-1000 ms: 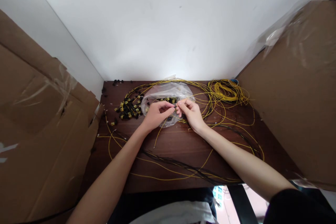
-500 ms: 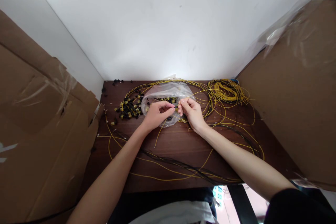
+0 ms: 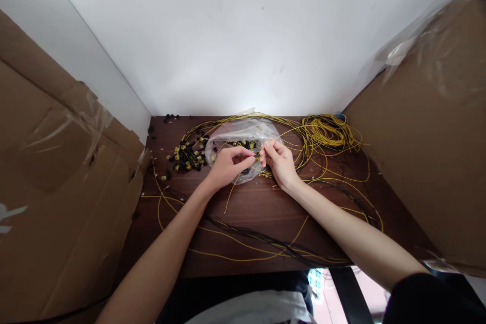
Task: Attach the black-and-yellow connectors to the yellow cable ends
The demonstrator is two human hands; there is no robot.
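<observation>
Over a clear plastic bag [image 3: 243, 131] on the dark wooden table, my two hands meet almost fingertip to fingertip. My left hand [image 3: 231, 164] has thumb and index finger drawn together around something too small to make out. My right hand [image 3: 278, 162] pinches a thin yellow wire [image 3: 283, 134] that runs up and to the right. Black and yellow connectors [image 3: 188, 156] lie heaped left of the bag, and more show inside it. A short yellow wire [image 3: 230, 197] hangs down below my left hand.
A coil of yellow wire [image 3: 330, 131] lies at the back right. Black and yellow wires [image 3: 261, 238] cross the table's front. Cardboard [image 3: 56, 162] stands on the left, more cardboard [image 3: 429, 136] on the right, and a white wall [image 3: 228, 35] behind.
The fingertips of my two hands are slightly farther apart. The rest of the view has shifted only a little.
</observation>
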